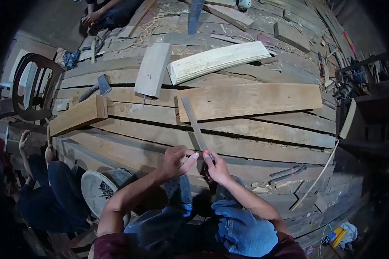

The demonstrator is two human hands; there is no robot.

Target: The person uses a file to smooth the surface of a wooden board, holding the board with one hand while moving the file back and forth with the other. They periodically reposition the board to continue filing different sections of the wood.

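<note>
1. Hatchet: on the planks, behind the wooden block.
2. Chair: over there, left of that block.
3. Nails: in the bucket.
4. Pincers: on the planks, right of the right hand.

The right hand holds a flat tool across a board's end; the left hand is beside it; a hatchet lies leftward.
</note>
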